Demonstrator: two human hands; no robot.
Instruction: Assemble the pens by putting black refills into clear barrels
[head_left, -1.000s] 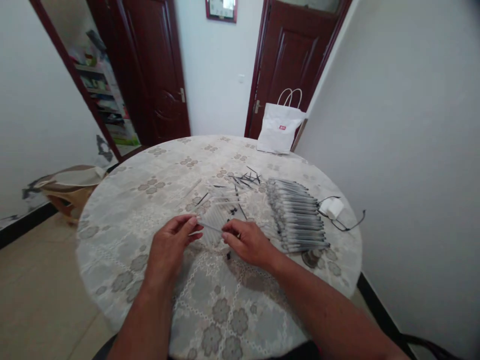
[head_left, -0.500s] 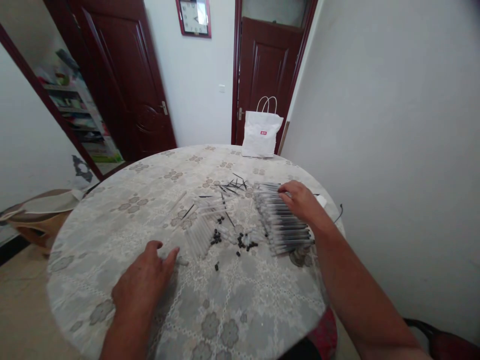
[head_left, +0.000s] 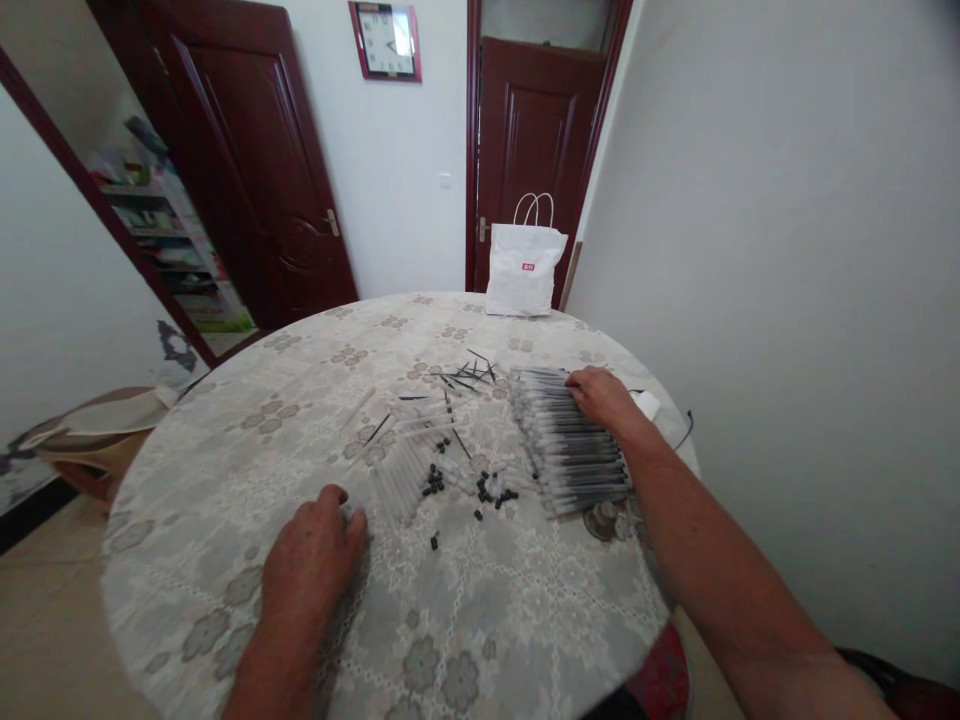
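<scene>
Your right grip (head_left: 602, 398) is at the pen row's (head_left: 577, 445) far end, right on the counter (head_left: 540, 610); can't tell if it's pinching one. Pens lie left-right, row running near. Left grip (head_left: 313, 548): well apart, half-curled, contents unclear.

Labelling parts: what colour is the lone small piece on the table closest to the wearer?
The piece is black; best seen in the head view.
</scene>
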